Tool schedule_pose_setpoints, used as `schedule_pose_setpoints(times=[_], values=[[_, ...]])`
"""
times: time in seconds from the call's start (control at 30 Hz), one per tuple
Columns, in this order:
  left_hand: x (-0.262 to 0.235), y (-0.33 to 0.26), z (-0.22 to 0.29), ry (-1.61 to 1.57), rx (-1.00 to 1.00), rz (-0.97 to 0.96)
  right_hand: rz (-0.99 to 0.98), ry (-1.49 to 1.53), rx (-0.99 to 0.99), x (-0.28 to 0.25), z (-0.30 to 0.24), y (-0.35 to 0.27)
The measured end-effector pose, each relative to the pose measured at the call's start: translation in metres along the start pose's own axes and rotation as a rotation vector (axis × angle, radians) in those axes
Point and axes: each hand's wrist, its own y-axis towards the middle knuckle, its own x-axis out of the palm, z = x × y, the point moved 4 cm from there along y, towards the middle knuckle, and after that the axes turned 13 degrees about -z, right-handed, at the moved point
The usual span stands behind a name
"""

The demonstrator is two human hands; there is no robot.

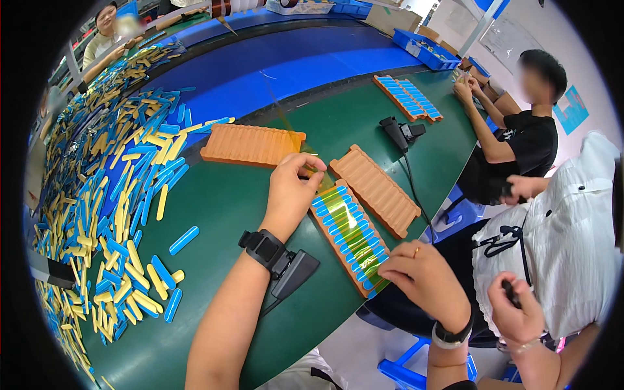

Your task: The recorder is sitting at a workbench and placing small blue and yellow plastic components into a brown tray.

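Observation:
A brown grooved tray (333,243) lies slantwise before me, its grooves filled with a row of blue strips (358,216). Clear yellow tape (351,224) runs lengthwise over their middles. At the tray's far end my left hand (292,192) is closed, thumb and fingertips pinching the tape. My right hand (426,279) is at the near end, with thumb and fingers together on the tape's other end. Bare grooved trays lie close by: one tray (250,144) beyond my left hand, another tray (377,192) to the right of the filled one.
A big heap of blue and yellow strips (130,195) covers the left side of the green table (240,201). A corded black device (402,132) and filled trays (409,97) lie at the far right. Co-workers sit and stand along the right; one person's hand (517,312) is near my right arm.

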Motion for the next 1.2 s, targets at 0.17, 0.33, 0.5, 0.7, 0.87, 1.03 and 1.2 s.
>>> schedule_pose_setpoints(times=[0.17, 0.33, 0.5, 0.7, 0.87, 1.03, 1.2], values=[[-0.001, 0.000, -0.003, -0.001, 0.003, 0.005, 0.034, -0.007, 0.054, 0.018, -0.002, -0.009], [0.000, 0.001, -0.001, 0.030, -0.017, -0.011, 0.045, -0.074, 0.015, 0.021, 0.001, 0.005], [-0.002, 0.000, -0.003, 0.037, -0.011, 0.006, 0.102, -0.156, -0.063, 0.021, 0.000, 0.028], [-0.001, -0.001, -0.001, 0.012, -0.004, 0.012, 0.075, -0.128, -0.114, 0.013, 0.007, 0.046], [-0.002, 0.000, -0.001, 0.063, -0.012, 0.012, 0.107, -0.161, -0.151, 0.009, 0.014, 0.064], [-0.002, 0.000, -0.002, 0.062, -0.011, 0.019, 0.108, -0.172, -0.170, 0.005, 0.010, 0.075], [-0.003, 0.000, 0.000, 0.073, -0.007, 0.017, 0.092, -0.242, -0.176, 0.009, 0.009, 0.077]])
